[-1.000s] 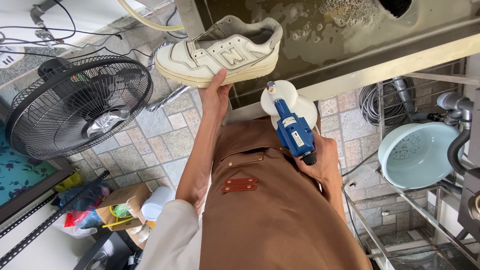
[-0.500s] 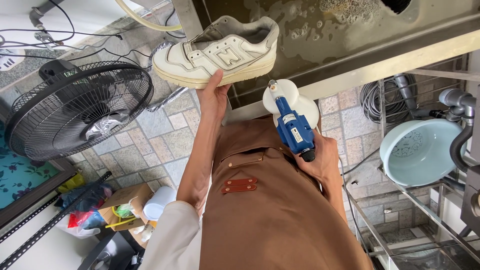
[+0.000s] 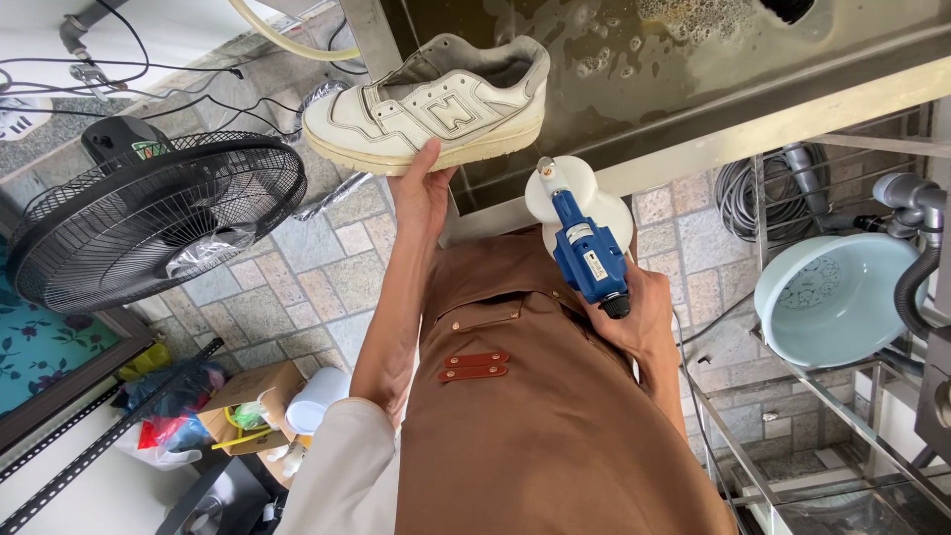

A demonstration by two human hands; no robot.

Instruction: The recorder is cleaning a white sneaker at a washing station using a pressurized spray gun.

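- My left hand (image 3: pixel 421 193) has its grip clamped under the white shoe (image 3: pixel 431 104), held up beside the wet sink (image 3: pixel 693 59).
- My right hand (image 3: pixel 634 312) is clamped on a blue spray tool (image 3: pixel 586 253).

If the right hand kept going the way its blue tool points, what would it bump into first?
The right hand aims its blue power tool with the white round head toward the metal sink's front edge. That rim likely comes first, though depth is hard to judge; the white sneaker sits off to the side.

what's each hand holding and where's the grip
Left hand holds the white sneaker from under its sole; right hand grips the blue handle of the white spray gun.
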